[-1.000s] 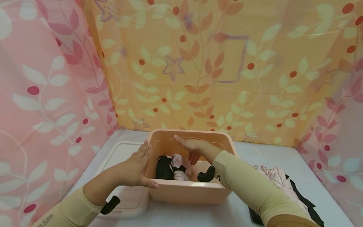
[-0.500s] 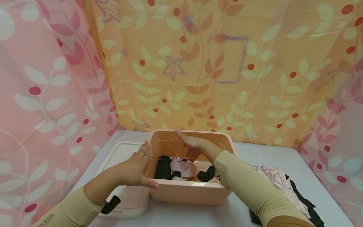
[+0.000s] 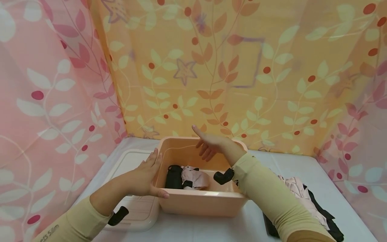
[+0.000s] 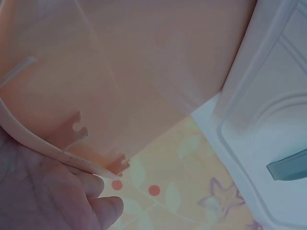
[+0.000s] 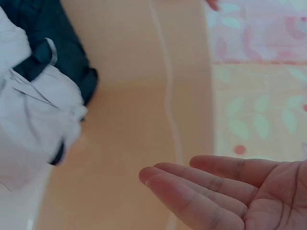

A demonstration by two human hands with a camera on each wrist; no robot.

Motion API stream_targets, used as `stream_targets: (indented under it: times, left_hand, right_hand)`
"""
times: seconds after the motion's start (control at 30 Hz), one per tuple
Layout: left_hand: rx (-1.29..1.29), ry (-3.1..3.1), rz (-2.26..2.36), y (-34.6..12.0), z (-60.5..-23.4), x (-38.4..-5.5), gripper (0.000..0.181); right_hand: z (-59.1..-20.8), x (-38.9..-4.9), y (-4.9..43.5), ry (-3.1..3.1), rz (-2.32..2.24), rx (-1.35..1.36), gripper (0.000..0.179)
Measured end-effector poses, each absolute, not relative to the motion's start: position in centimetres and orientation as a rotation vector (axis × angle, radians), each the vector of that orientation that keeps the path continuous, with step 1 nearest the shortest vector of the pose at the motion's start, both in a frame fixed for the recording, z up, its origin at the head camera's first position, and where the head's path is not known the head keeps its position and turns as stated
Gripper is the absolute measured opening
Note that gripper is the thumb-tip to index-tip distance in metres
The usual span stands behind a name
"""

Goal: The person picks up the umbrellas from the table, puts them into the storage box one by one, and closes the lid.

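A peach plastic storage bin (image 3: 202, 205) stands in the middle of the table in the head view. On its left side lies my left hand (image 3: 139, 178), fingers spread along the rim and thumb over the front edge. Inside, at the left, sit a black rolled bundle (image 3: 173, 177) and a pale pink cloth bundle (image 3: 196, 178) with black trim, side by side. My right hand (image 3: 214, 145) hovers over the back of the bin, thumb raised and fingers loosely extended, holding nothing. The right wrist view shows the pink bundle (image 5: 41, 105) below and away from the fingers (image 5: 211, 187).
A white lid (image 3: 133, 210) lies left of the bin, partly under my left arm; a grey-green clip (image 4: 290, 166) shows on it. To the right, partly behind my right sleeve, are pink and black garments (image 3: 302, 198). Patterned curtains (image 3: 187, 67) stand behind and at both sides.
My right hand has let go of the pink bundle, which now lies spread wider beside the black one, and has risen toward the bin's back rim. The left hand has stayed put.
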State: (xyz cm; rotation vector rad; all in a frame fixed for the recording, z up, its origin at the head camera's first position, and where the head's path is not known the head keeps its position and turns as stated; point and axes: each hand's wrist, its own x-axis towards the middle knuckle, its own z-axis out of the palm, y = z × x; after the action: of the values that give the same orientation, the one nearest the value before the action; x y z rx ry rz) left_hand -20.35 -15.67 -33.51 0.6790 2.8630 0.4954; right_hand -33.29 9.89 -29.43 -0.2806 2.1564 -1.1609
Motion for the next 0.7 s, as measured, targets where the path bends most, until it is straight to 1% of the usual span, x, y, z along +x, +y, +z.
stream_targets:
  times: [0.13, 0.3, 0.7]
  left_hand:
    - [0.671, 2.862, 0.494, -15.6, -33.5, -20.3, 0.130]
    - [0.641, 2.860, 0.487, -15.5, -33.5, -20.2, 0.130]
    - [0.654, 2.857, 0.507, -15.4, -33.3, -20.1, 0.130]
  right_hand:
    - [-27.4, -33.1, 11.1, 2.184, -1.195, -0.305, 0.107]
    - [-25.3, -32.3, 12.5, 2.226, -1.217, -0.336, 0.100]
    - [-22.5, -30.2, 17.3, 2.300, -1.254, -0.411, 0.093]
